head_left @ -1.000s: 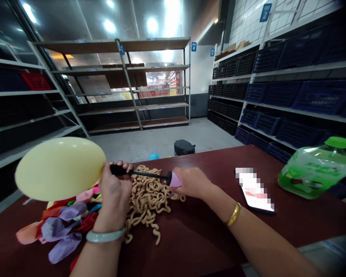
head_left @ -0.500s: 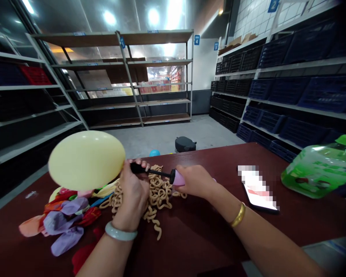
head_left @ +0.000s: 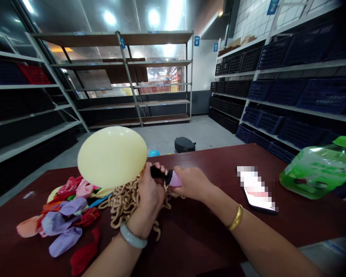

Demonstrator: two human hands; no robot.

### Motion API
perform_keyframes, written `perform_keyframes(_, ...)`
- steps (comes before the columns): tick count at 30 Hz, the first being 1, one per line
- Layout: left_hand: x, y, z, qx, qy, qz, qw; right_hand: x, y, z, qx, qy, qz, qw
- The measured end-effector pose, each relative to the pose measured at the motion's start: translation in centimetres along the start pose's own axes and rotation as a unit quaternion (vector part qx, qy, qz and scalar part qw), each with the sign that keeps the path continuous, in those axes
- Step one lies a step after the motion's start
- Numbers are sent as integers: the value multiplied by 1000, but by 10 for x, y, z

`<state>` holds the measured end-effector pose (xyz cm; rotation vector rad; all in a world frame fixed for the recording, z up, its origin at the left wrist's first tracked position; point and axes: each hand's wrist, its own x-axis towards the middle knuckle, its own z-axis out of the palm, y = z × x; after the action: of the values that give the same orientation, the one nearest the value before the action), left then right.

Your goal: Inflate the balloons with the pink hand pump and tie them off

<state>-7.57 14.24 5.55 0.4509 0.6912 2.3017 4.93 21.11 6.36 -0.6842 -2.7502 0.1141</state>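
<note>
A pale yellow balloon (head_left: 112, 157), blown up large, sits at the nozzle end of a hand balloon pump (head_left: 175, 179). My left hand (head_left: 152, 188) is closed around the pump's black end, with its fingers by the balloon's neck. On the pump's pink body, my right hand (head_left: 192, 182) is wrapped from the right. The two pump parts are pushed close together, and the neck is hidden by my left hand. Under my left hand lies a heap of tan, curly strands (head_left: 123, 202). Several limp balloons (head_left: 59, 221) in mixed colours lie to the left, with a red balloon (head_left: 85, 254) nearer me.
On the dark red table (head_left: 207, 227), a phone (head_left: 258, 190) with a lit screen lies at the right. Beyond it stands a green bottle (head_left: 317, 169). A dark bag (head_left: 185, 144) and a blue balloon (head_left: 153, 153) are past the far edge. Shelves with crates (head_left: 325, 94) line the right.
My left hand has moved right with the balloon and the pump's black end, closing the gap to the pink body. The black rod between them no longer shows. My right hand has hardly moved.
</note>
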Motion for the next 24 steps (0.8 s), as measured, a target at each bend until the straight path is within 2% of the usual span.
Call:
perform_keyframes(4, 18, 25, -6, 14, 6, 48, 999, 2, 1, 1, 8, -11, 8, 1000)
perform_keyframes(10, 44, 77, -22, 2, 56, 87, 995, 4, 13, 1, 9, -27, 1, 1000)
perform_keyframes(13, 47, 90, -24, -3, 63, 101, 993, 4, 17, 0, 11, -17, -2, 1000)
perform_keyframes(18, 45, 86, -22, -18, 50, 105, 993, 3, 21, -4, 6, -4, -14, 1000)
perform_keyframes(24, 30, 47, -18, -25, 5, 74, 997, 0, 21, -7, -5, -21, -18, 1000)
